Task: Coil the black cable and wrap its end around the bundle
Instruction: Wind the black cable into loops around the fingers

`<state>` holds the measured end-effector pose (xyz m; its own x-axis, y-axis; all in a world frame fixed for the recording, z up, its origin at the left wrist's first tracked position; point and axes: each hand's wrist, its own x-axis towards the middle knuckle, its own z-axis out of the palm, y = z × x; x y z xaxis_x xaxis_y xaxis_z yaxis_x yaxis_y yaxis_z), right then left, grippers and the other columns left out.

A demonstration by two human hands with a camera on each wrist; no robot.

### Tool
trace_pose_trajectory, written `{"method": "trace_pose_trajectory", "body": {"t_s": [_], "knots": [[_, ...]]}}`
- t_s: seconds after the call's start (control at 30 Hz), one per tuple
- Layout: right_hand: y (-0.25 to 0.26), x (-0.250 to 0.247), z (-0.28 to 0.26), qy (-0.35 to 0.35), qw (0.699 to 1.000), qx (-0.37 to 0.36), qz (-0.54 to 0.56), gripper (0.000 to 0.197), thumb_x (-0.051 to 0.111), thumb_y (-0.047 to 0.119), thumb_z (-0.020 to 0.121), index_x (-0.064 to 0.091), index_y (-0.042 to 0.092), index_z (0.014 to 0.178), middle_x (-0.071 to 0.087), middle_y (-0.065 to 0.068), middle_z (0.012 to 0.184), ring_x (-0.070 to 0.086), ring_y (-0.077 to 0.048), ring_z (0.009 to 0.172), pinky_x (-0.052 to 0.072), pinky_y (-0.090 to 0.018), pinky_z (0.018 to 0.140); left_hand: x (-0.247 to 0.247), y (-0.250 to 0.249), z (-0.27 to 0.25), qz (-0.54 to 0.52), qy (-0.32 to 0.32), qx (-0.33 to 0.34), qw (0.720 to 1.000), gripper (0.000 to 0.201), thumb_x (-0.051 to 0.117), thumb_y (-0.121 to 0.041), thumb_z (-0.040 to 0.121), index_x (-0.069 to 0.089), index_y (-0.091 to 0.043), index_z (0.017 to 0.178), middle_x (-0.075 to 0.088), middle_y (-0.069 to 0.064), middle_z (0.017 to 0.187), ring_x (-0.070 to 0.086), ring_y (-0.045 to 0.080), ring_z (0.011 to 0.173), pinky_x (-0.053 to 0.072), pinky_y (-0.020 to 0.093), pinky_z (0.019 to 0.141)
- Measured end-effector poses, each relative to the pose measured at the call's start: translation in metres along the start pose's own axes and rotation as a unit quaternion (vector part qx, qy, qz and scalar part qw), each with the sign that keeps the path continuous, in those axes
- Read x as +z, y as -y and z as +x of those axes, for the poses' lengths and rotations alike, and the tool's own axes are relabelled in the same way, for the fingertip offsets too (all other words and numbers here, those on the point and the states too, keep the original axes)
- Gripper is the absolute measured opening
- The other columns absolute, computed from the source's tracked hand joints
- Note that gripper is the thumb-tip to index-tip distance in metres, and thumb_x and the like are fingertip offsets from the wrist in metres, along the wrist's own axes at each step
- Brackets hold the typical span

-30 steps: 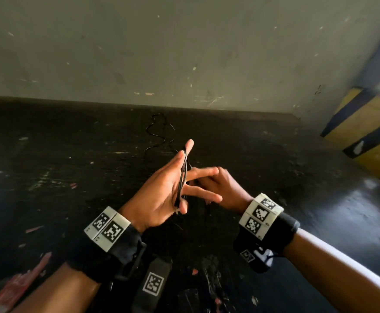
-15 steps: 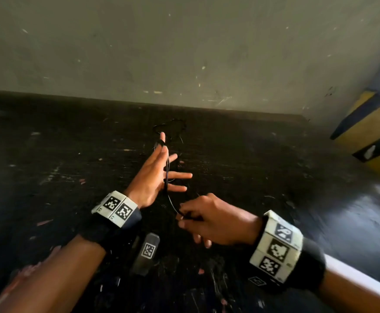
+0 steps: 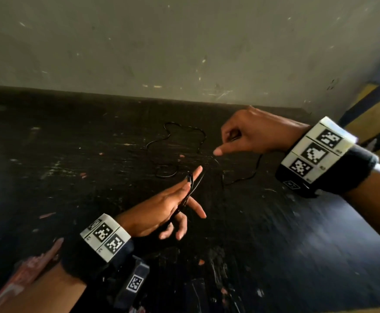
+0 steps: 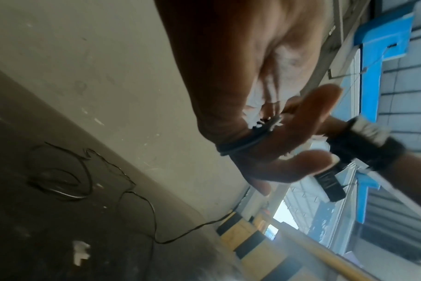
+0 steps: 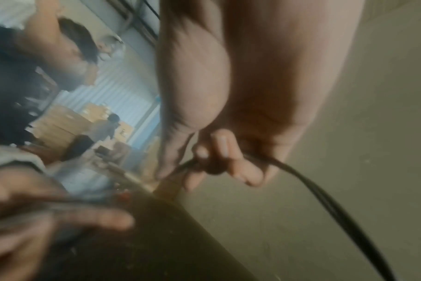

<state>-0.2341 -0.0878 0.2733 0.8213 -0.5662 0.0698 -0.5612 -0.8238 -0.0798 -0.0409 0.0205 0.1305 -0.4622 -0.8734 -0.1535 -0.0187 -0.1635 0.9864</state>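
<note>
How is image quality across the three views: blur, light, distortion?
Head view: dim, wide-angle bending, right hand slightly smeared. Left wrist view: fairly sharp on the cable around the left hand. Right wrist view: heavy motion blur, background soft.

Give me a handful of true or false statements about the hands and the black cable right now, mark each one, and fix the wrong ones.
1. The right hand grips the black cable in curled fingers. True.
2. The left hand is a closed fist. False: its fingers are extended, with turns of cable looped round the hand.
3. The whole cable is already coiled. False: loose loops still lie on the dark tabletop.
4. The right hand is farther from the person than the left hand. True.
5. The wall behind the table is bright red. False: the wall is pale grey-green.
</note>
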Motion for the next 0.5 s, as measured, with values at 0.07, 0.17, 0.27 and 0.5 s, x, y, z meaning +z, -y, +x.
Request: {"method": "trace_pose_trajectory", "body": {"t_s": [0.07,0.17,0.27,0.5], "knots": [[-0.009,0.005,0.002,-0.030,0.999,0.015,0.009,0.034,0.067,0.050,0.076,0.063,0.018,0.065,0.058,0.010,0.060,0.055,0.000,0.055,0.038,-0.021,0.054,0.004,-0.004,-0.003,-0.016,0.019,0.002,1.000,0.041,0.028,-0.053,0.095,0.019,-0.069,0.132,0.064,0.019,0.114,0.060,0.019,0.049,0.036,0.017,0.028],[-0.017,0.016,0.003,-0.079,0.997,0.014,0.022,0.041,0.065,0.055,0.074,0.066,0.014,0.071,0.064,0.003,0.064,0.059,-0.009,0.058,0.044,-0.025,0.054,0.005,-0.009,-0.005,-0.018,0.049,-0.003,0.999,0.046,0.028,-0.057,0.091,0.019,-0.067,0.134,0.066,0.014,0.116,0.064,0.021,0.054,0.040,0.019,0.029],[-0.019,0.026,0.004,-0.130,0.991,-0.008,0.037,0.044,0.062,0.057,0.075,0.065,0.013,0.069,0.060,0.003,0.059,0.055,-0.009,0.052,0.040,-0.021,0.050,0.003,-0.016,-0.006,-0.025,0.085,-0.025,0.996,0.048,0.027,-0.058,0.091,0.018,-0.064,0.137,0.066,0.010,0.120,0.067,0.024,0.060,0.044,0.021,0.030],[-0.034,0.084,0.009,-0.183,0.971,0.038,0.150,0.035,0.059,0.040,0.088,0.062,0.017,0.062,0.048,0.009,0.048,0.045,-0.004,0.043,0.035,-0.016,0.046,0.003,-0.033,-0.004,-0.112,0.085,0.012,0.990,0.042,0.022,-0.055,0.094,0.022,-0.065,0.135,0.064,0.012,0.127,0.071,0.026,0.063,0.043,0.019,0.027]]}}
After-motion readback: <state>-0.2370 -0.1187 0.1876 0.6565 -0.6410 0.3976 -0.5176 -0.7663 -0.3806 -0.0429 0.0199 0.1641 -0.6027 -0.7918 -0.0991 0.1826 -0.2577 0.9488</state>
